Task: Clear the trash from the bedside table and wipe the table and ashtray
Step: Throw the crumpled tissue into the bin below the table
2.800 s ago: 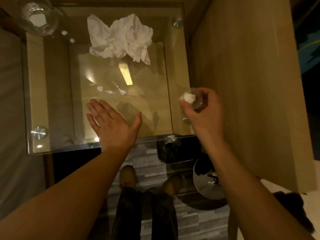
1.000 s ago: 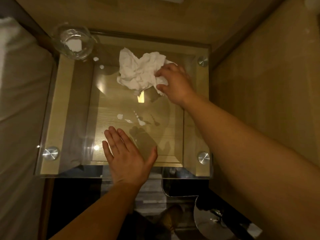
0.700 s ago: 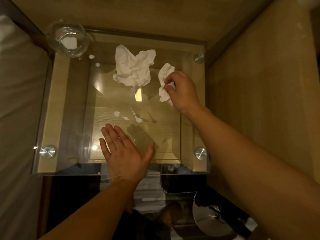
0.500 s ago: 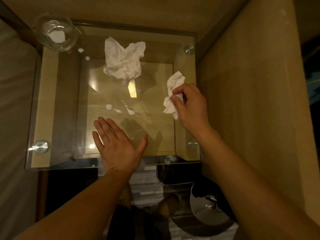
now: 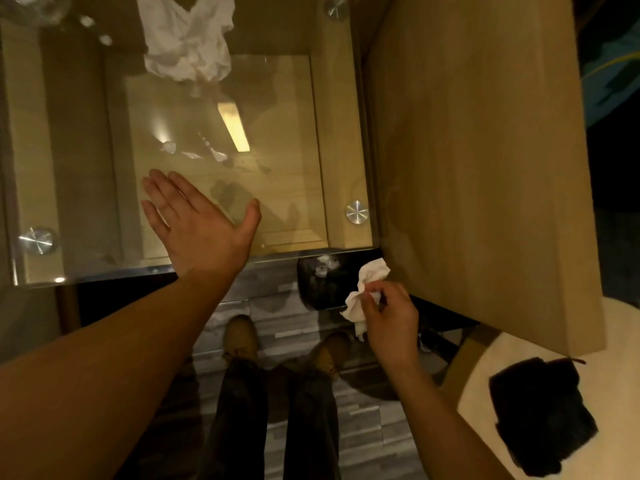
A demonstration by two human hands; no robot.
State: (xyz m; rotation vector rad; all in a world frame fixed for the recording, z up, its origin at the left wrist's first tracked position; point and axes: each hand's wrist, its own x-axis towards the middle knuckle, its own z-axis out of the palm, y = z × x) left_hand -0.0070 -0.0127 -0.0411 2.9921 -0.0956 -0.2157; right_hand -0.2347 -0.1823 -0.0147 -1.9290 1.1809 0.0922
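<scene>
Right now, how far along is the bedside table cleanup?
Early. In hand: the right hand pinches a small tissue off the table's front edge, over the dark bin. Left: the large crumpled tissue and white scraps on the glass top. No wiping is evident.

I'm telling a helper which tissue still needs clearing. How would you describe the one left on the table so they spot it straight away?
Start at the glass-topped bedside table. Near its far edge, partly cut off by the top of the picture, lies a large crumpled white tissue. Unlike the small tissue scrap pinched in the right hand off the table's near corner, it is big, spread out, and touched by no hand.
</scene>
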